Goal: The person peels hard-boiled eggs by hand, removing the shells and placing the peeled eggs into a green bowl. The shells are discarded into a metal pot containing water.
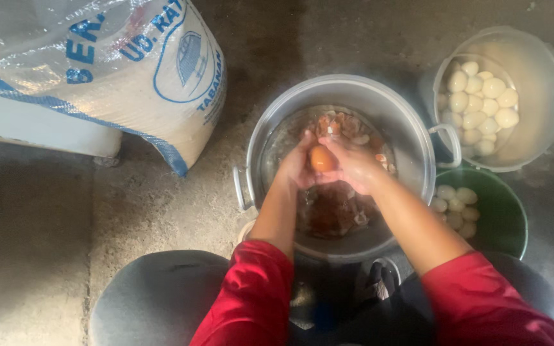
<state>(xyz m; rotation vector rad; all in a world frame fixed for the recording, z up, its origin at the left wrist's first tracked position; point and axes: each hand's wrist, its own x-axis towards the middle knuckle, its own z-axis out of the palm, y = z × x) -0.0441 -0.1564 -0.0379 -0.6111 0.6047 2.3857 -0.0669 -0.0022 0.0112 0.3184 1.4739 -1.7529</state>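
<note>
A brown egg [321, 157] sits between both my hands over a large metal pot [411, 122]. My left hand [296, 165] cups it from the left and my right hand [355, 165] grips it from the right, fingers curled around it. The pot holds water with several brown eggs and bits of broken shell [344, 125]. Both my sleeves are red. I am crouched right behind the pot, knees on either side.
A pale bucket [537, 83] at the upper right holds several peeled white eggs [482, 102]. A green bowl [504, 214] next to the pot holds more peeled eggs [454, 205]. A big white printed sack [117, 70] stands at the upper left on the concrete floor.
</note>
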